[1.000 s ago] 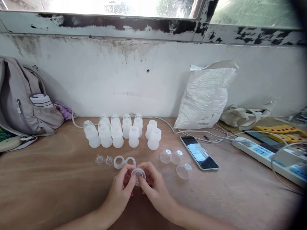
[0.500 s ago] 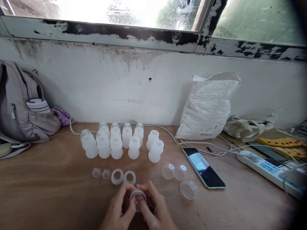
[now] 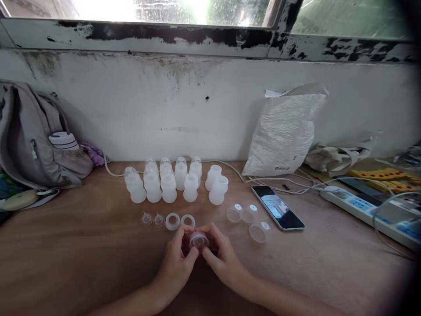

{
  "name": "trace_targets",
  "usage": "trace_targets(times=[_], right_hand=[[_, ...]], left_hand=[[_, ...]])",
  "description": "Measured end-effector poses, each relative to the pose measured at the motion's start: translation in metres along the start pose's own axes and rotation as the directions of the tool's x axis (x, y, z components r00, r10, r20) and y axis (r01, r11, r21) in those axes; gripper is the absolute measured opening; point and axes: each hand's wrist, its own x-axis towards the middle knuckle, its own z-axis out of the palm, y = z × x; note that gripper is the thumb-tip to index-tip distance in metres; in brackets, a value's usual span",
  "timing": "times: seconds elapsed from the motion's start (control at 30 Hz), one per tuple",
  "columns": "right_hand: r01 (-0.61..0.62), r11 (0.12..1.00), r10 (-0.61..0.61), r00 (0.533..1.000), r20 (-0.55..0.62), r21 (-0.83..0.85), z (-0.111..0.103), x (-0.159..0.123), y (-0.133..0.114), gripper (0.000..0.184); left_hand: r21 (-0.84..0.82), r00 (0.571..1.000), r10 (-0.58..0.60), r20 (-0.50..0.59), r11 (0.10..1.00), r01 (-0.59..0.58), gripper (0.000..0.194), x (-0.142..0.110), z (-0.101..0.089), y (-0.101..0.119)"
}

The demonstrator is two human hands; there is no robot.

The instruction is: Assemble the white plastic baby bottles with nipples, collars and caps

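In the head view, my left hand [image 3: 176, 261] and my right hand [image 3: 225, 259] meet over the near part of the table. Between their fingertips they pinch a translucent bottle collar ring [image 3: 199, 237]; a clear nipple seems to sit inside it. Just beyond the fingers lie two more collar rings, one [image 3: 173, 228] beside the other [image 3: 183, 220]. Left of these are two clear nipples [image 3: 146, 218]. Three clear domed caps [image 3: 257, 234] rest to the right. Further back stand several frosted baby bottles [image 3: 152, 188], capped, and three without caps [image 3: 218, 193].
A phone [image 3: 279, 208] lies on the right, with a power strip [image 3: 365, 213] and cables beyond. A white plastic bag [image 3: 279, 136] leans on the wall. A grey backpack [image 3: 42, 131] sits at the left. The wooden table [image 3: 82, 245] runs to the wall.
My view has tilted down and shifted left, so the table items appear higher and mostly further right. Both hands still hold the collar ring, now tipped differently, and more of my forearms shows.
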Motion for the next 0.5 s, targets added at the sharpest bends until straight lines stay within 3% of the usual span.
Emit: trace_targets(times=[0.37, 0.5], right_hand=[[0.064, 0.997, -0.061, 0.997, -0.053, 0.053, 0.0013, -0.0015, 0.0024, 0.015], [0.073, 0.994, -0.066, 0.995, -0.081, 0.085, 0.0023, -0.0016, 0.0062, 0.015]], left_hand=[[0.028, 0.986, 0.115, -0.118, 0.993, -0.113, 0.017, -0.0020, 0.0036, 0.0039], [0.003, 0.987, 0.130, -0.094, 0.992, -0.130, 0.014, -0.0047, 0.0046, 0.0026]])
